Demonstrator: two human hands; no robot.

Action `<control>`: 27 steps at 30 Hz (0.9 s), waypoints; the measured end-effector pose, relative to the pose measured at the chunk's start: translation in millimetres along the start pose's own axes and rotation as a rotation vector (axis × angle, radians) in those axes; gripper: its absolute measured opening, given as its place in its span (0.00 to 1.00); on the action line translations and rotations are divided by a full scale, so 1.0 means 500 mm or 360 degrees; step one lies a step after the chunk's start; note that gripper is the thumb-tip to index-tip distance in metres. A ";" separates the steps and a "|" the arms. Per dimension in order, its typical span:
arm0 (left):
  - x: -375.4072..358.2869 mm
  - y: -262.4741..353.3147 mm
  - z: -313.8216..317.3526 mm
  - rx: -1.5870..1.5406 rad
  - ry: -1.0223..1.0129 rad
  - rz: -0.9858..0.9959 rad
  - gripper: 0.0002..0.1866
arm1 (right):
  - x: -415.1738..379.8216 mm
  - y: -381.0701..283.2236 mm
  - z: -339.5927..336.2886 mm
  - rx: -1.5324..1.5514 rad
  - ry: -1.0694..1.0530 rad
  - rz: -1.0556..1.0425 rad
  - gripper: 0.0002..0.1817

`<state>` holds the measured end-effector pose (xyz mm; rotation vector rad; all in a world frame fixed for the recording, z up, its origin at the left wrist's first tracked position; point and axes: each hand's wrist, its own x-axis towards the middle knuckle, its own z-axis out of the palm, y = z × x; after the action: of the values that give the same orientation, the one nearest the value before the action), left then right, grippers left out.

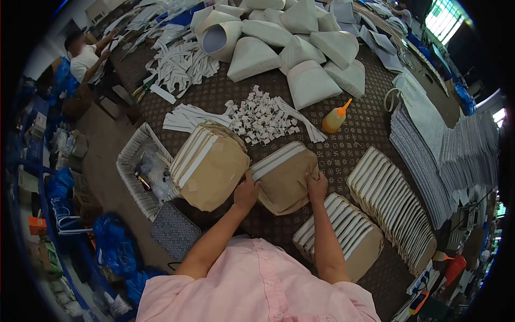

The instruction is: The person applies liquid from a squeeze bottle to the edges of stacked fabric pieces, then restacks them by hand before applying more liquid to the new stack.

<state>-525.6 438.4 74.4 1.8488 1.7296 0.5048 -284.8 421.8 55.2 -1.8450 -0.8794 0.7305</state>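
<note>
Both hands grip a brown paper-like piece (284, 182) with a white strip along its upper edge, held low over the patterned table. My left hand (247, 192) is closed on its left edge. At its right edge my right hand (316, 185) pinches it, thumb on top. Just left of it rests a stack of similar brown pieces (214, 174) with white strips. To the right lie a fanned row of them (394, 204) and another group (343, 233), partly hidden behind my right forearm. Beyond the held piece is a heap of small white-and-metal clips (263, 118).
Cream woven cone-shaped pieces (308, 80) pile up at the back. A glue bottle (335, 118) with an orange nozzle stands right of the clips. White strips (185, 64) lie at the back left, a woven basket (131, 161) at left. A person (88, 61) works beyond.
</note>
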 end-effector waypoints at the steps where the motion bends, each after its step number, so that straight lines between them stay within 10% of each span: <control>1: 0.001 0.004 -0.005 0.0069 -0.0048 0.0013 0.28 | -0.003 -0.009 0.001 -0.0034 0.0041 -0.0026 0.19; 11: -0.100 -0.066 -0.139 -0.0359 0.0292 -0.0039 0.17 | -0.093 -0.158 0.013 -0.0813 0.0329 -0.0923 0.22; 17: -0.157 -0.221 -0.262 0.0053 0.0456 -0.0658 0.21 | -0.220 -0.195 0.220 -0.0331 -0.0881 -0.1298 0.29; 27: -0.148 -0.214 -0.283 -0.1186 0.0342 -0.0811 0.18 | -0.280 -0.208 0.366 -0.0967 -0.0943 -0.1976 0.37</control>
<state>-703.8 386.5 125.0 0.8285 1.7272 0.9855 -534.3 429.1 95.4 -1.1031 -2.4913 0.1609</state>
